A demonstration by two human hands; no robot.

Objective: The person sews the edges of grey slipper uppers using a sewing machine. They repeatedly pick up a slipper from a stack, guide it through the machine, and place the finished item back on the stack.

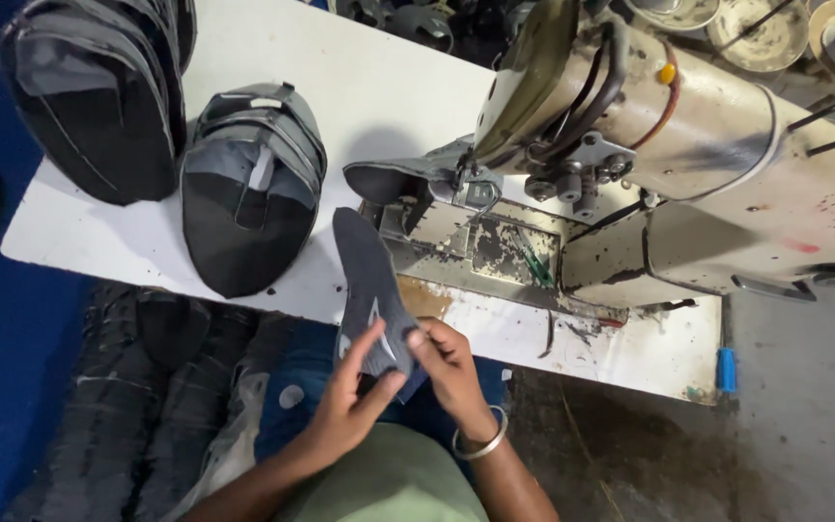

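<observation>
Shoe-upper piece (371,290), dark grey with pale markings, sits at lower centre of the frame, held upright-tilted above the person's lap, its upper end rising toward the table edge (495,338).

Left hand (345,401): fingers partly curled, thumb and forefinger pinched on the lower end of the piece from the left. Right hand (451,362): fingers closed on the lower right edge of the same piece; a metal bangle (480,445) shows on that wrist.

Sewing machine (649,145), worn and paint-chipped, fills the upper right. Another dark piece (388,179) lies under its needle area. Two stacks of finished uppers (253,184) (99,97) rest on the white table at upper left. More dark pieces are heaped below the table at lower left (137,387).

Risks, as judged:
- Grip is only at one end; the free end is floppy and could sag or fold, so the edges may misalign.
- Free end is near the machine bed (475,251); it could catch on the chipped edge or nudge the piece already there.
- A loosened pinch would drop the piece into the lap or onto the heap below, mixing it with others.
</observation>
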